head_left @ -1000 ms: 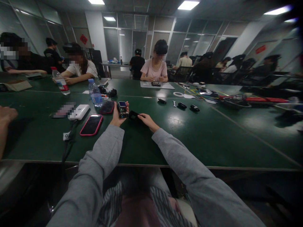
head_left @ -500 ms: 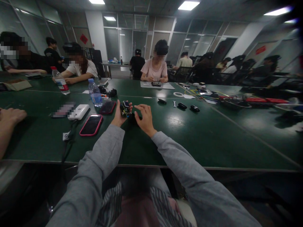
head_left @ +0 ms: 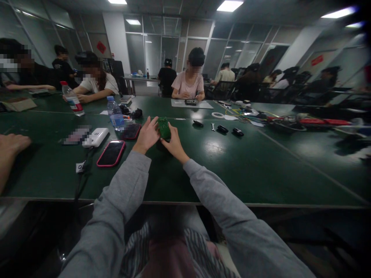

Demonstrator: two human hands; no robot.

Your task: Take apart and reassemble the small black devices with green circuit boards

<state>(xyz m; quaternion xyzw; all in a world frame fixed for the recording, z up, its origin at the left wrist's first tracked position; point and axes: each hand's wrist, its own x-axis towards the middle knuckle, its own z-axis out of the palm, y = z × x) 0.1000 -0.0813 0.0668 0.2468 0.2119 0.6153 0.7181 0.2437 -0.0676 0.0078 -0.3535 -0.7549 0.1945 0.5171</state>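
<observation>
Both hands are closed on one thing: my left hand point(head_left: 147, 135) presses against the left edge of a small green rectangular circuit board point(head_left: 164, 128), and my right hand point(head_left: 174, 143) pinches its right and lower edge. That holds the board upright between them, just above the dark green surface point(head_left: 232, 166) and straight ahead of me. To handle it well, I judge I should grip by the edges only, with fingertips off the flat face and wrists low, so that a slip costs little. The board turns a plain green face toward me, taller than wide, its fine detail too small to read. A pink-cased phone point(head_left: 111, 153) lies face up to the left, apart from my hands, and a dark phone point(head_left: 131, 131) lies just beside my left hand.
</observation>
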